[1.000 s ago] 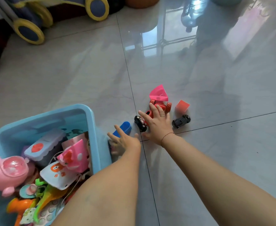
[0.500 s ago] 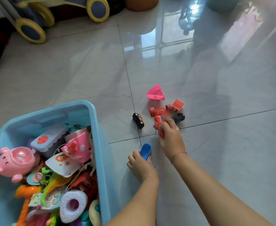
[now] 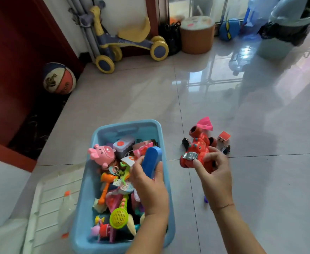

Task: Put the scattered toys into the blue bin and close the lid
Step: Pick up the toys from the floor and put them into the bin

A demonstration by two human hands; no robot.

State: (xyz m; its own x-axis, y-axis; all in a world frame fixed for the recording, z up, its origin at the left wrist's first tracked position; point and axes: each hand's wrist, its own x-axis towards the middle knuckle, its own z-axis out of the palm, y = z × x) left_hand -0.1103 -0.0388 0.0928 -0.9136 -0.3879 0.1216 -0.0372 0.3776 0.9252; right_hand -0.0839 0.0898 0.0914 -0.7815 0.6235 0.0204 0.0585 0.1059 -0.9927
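Note:
The blue bin [image 3: 88, 184] stands open on the floor, packed with several toys such as a pink pig [image 3: 102, 154]. My left hand [image 3: 150, 186] grips a blue oblong toy [image 3: 151, 162] above the bin's right rim. My right hand [image 3: 214, 171] holds a red toy vehicle [image 3: 196, 153] in the air, to the right of the bin. On the floor behind it lie a pink triangular piece [image 3: 205, 123], a small red-roofed house [image 3: 223, 137] and two small toy cars [image 3: 185, 142] [image 3: 225, 149]. A white lid [image 3: 46, 208] lies to the left of the bin.
A basketball [image 3: 58, 77] rests by the red door at left. At the back wall stand a yellow and blue ride-on bike [image 3: 130, 43], an orange stool [image 3: 196, 33] and a lined trash can [image 3: 286, 28]. A small purple bit [image 3: 205, 199] lies beside my right wrist.
Both hands lifted off the floor with their toys. My left hand carried the blue toy over the bin; my right raised the red vehicle. The view tilted up, showing the back wall.

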